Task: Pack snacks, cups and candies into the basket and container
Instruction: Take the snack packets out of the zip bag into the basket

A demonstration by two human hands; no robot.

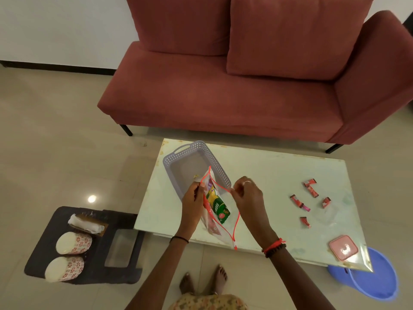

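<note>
A clear zip pouch (220, 229) with a red-orange zipper edge hangs above the glass table's front. My left hand (192, 203) pinches its left rim and my right hand (247, 195) pinches the right rim, holding the mouth apart. Inside sit a green-and-yellow snack packet (218, 205) and other packets. Just behind stands an empty lilac basket (190, 163). Several red candies (309, 201) lie scattered on the table's right half, beside a clear container (325, 213). A pink lid (343, 247) rests at the front right corner.
A low black stool (89, 262) to the left carries two stacks of floral paper cups (72, 242) and a wrapped packet (86, 224). A blue bucket (377, 278) sits under the table's right corner. A red sofa (223, 90) stands behind the table. My bare feet show below.
</note>
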